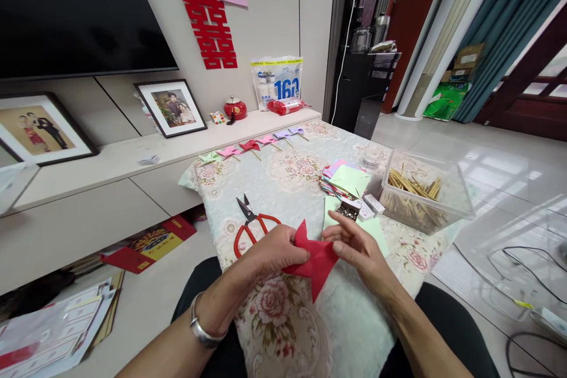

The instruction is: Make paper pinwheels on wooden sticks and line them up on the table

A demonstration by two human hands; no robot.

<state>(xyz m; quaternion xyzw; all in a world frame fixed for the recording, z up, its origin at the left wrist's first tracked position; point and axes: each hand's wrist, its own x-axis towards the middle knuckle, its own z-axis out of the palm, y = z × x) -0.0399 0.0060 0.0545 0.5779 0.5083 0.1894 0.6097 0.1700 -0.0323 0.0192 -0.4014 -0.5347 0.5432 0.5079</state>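
My left hand [283, 248] pinches a folded red paper pinwheel [319, 257] between thumb and fingers, above the front of the cloth-covered table. At the pinwheel's right side is my right hand [358, 248], its fingers spread and its thumb tip close against the paper's edge. I cannot tell whether that thumb touches it. Red-handled scissors [250, 221] lie left of my hands with their blades apart. Just beyond my right hand, a small open box of metal pins [348, 209] sits on pale green paper [376, 235].
Finished pinwheels on sticks [250, 146] line the table's far edge. A stack of coloured paper squares [349, 180] lies right of centre. Beside it are small white boxes [374, 204], a tape roll [370, 158] and a clear plastic bin [425, 212] of thin wooden sticks.
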